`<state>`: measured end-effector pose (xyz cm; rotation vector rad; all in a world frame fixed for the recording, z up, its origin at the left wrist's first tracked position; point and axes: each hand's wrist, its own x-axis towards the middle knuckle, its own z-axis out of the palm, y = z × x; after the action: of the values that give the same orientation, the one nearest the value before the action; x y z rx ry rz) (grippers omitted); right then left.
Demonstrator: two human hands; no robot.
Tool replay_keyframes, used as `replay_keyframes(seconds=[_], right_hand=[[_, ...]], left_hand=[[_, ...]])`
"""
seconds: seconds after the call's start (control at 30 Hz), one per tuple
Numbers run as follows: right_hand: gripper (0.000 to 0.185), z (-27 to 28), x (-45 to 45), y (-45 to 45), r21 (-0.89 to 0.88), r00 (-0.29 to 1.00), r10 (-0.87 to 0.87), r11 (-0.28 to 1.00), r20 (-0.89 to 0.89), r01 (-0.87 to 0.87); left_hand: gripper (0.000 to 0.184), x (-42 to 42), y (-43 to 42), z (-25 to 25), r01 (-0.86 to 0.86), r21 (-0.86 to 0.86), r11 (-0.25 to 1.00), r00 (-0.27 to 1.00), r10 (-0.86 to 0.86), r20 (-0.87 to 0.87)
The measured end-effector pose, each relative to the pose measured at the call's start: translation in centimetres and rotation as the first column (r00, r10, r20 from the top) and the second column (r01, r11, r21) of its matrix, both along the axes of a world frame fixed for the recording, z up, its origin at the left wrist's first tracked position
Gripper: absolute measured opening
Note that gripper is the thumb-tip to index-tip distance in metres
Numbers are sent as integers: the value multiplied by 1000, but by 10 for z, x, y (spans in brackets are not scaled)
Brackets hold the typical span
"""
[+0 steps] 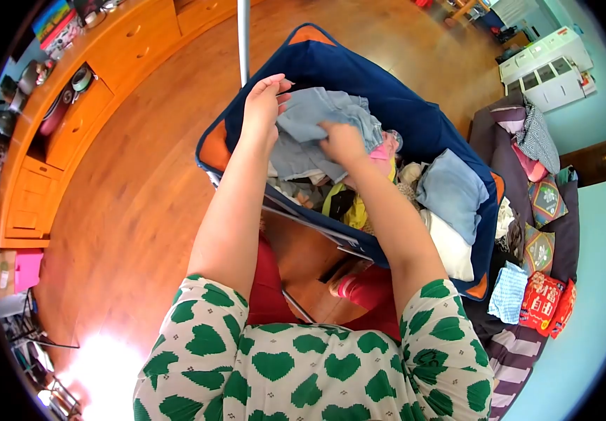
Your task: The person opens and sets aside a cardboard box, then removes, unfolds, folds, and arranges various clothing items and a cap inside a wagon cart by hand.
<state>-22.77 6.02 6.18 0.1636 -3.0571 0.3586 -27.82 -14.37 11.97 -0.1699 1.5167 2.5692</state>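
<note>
A light blue denim garment (304, 116) lies bunched on a clothes pile inside a large navy fabric laundry hamper (408, 112) with orange corners. My left hand (266, 105) is at the garment's left edge, its fingers loosely bent and apart, with nothing visible between them. On the garment's right side, my right hand (343, 144) closes on the cloth; motion blurs it slightly. Below that hand are a pink cloth (385, 154) and a yellow and black piece (356, 212). A folded blue denim piece (452, 195) rests at the right end, above a white cloth (449, 245).
A metal pole (244, 42) rises beside the hamper's left corner. Orange wooden cabinets (117, 52) line the left side. On the right is a dark sofa (485, 130) with cushions, clothes and a red packet (543, 303). The hamper stands on wooden flooring (134, 154).
</note>
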Motion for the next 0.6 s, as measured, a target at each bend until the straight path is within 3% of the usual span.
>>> replay_keyframes(seconds=[0.03,0.13,0.17,0.2,0.27,0.3,0.37,0.4,0.47,0.6], right_hand=[[33,-4,-2,9,-67,961,-8,998,-275,-11],[32,24,-1,47,-419,872,-402,868,-279,266],[32,42,12,60,-703,862,-474,675,-180,224],[32,60,29,75,-901,858,-508,401,-67,167],[29,101,71,96,-998,851,-523,14,47,64],[29,121,92,106,-994,842,-533,-105,85,33],[29,156,138,116,-949,865,-478,-314,152,-7],[31,168,160,118,-933,874,-462,-358,149,-30],[33,188,202,114,-874,929,-344,-483,138,-49],[31,183,261,128,-789,987,-139,-615,83,-20]], left_hand=[[22,-4,-2,-6,5,-32,999,1000,-5,0],[43,4,3,-2,-49,-205,978,991,21,-135],[53,8,8,1,-85,-265,960,979,30,-203],[94,8,9,1,-115,-479,870,960,-26,-278],[120,30,19,18,-211,-622,754,902,-94,-421],[134,33,26,18,-121,-648,752,878,-224,-424],[127,46,42,22,112,-588,801,758,-451,-471],[122,59,50,30,260,-555,790,686,-556,-470],[101,90,74,40,476,-444,760,604,-649,-463],[91,159,114,43,735,-291,612,474,-771,-425]])
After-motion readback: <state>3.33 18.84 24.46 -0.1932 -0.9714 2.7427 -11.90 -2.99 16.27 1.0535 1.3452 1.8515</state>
